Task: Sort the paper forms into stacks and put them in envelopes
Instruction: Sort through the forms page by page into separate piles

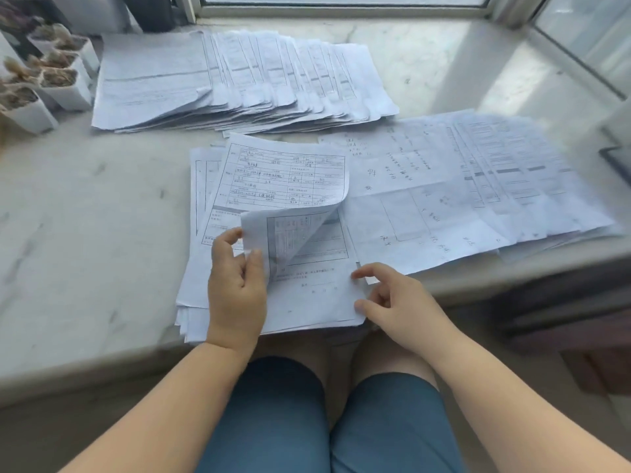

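At the far left edge of the frame stand several small white pots (70,92), each holding a dried, brownish plant; they sit close together on the pale marble worktop (85,206). Just right of them, in the upper left and upper centre, lies a fanned stack of forms (239,83), the sheets overlapping sideways so that each shows a strip of printed table.

In the lower centre, at the near edge of the worktop, lies a thicker pile of forms (300,302), its sheets slightly askew. The left hand (237,281) rests on the pile's left part and pinches the curled lower corner of the top sheet (283,179) between thumb and fingers, so that the sheet bends back over itself and shows its printed underside. The sheet beneath it lies flat, with a printed grid in view.

The right hand (399,302) is at the pile's lower right corner, its fingers loosely curled, the forefinger and thumb tips touching the paper's edge; it grips nothing that I can make out.

To the right, from centre to the right edge, a third spread of forms (478,199) lies flat, some with handwriting, some with dark printed bars. A dark flat object (619,162) shows at the right edge. Along the top runs a window frame (341,8). Below, the person's knees in blue shorts (276,414) fill the bottom centre.
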{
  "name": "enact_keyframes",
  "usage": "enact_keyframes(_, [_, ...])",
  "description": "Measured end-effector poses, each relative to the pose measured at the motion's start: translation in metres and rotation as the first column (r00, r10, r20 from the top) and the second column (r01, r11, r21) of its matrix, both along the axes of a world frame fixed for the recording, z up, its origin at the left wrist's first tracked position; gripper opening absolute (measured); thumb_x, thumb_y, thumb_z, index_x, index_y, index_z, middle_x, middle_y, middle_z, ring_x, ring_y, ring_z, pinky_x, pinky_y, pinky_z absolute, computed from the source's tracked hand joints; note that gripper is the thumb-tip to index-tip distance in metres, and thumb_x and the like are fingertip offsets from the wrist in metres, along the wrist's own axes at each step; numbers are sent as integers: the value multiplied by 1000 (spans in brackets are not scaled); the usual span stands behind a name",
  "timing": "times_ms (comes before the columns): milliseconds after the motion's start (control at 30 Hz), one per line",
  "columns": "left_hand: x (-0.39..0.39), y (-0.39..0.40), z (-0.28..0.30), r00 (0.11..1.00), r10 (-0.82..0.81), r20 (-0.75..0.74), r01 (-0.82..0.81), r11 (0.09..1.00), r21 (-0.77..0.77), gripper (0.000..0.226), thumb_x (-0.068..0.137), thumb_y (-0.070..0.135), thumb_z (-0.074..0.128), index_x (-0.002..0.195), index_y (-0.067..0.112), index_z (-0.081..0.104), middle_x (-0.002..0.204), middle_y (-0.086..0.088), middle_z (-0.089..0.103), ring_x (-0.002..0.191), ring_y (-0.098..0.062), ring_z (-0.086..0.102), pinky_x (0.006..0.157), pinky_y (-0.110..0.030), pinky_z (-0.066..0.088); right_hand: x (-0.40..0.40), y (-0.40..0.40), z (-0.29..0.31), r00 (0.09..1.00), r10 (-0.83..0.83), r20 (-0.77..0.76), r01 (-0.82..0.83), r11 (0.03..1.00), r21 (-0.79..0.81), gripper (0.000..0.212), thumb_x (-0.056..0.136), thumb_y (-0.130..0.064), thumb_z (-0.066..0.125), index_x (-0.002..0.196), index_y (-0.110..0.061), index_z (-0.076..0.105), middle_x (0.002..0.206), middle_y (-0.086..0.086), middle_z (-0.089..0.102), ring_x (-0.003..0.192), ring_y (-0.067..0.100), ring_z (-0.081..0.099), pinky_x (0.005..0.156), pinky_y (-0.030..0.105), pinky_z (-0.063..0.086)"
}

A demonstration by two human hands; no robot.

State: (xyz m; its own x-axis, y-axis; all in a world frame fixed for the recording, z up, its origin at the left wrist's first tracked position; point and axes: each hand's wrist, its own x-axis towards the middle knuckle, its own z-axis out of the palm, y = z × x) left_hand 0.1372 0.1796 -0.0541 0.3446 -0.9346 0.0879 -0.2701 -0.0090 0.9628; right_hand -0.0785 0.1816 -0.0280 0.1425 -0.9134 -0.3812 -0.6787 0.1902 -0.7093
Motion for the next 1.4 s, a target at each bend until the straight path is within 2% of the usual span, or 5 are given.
enact_keyframes(200, [2,6,-6,960,-226,164,244,965,-96,39,93,6,48,123,27,62,87,3,67,66,-1,55,67,-15,47,-4,-3,1,996,-18,89,17,1000,20,38,85,-13,66,109,-43,60,73,7,67,67,18,65,78,39,55])
enact_keyframes(367, [-3,14,-18,640,-425,640,514,856,53,41,81,46,55,103,16,72,118,6,66,113,-17,56,103,-33,37,-6,8,-4,990,-34,140,34,999,1,52,80,-14,73,118,-45,56,72,-7,64,67,12,60,72,25,48])
enact_keyframes(633, [-2,12,-9,586,-487,648,545,828,130,51,77,57,54,104,18,71,124,9,64,121,-19,54,110,-31,28,-6,12,-10,983,-57,176,62,998,-20,55,80,-8,71,116,-47,54,74,-8,62,65,7,56,70,19,45])
enact_keyframes(1167, [2,17,6,831,-347,435,407,912,-50,65,88,3,45,141,40,35,78,32,59,67,1,58,63,-3,40,-2,1,5,996,-79,40,81,996,-48,29,82,-13,65,98,-37,60,71,-5,64,54,0,49,58,16,41])
enact_keyframes(1400, [-10,18,-4,532,-327,781,459,886,58,38,73,52,57,99,26,69,94,9,66,82,-17,62,60,-25,50,0,3,2,980,-178,93,179,984,-10,19,84,-14,64,97,-29,65,75,7,68,62,11,59,65,31,50])
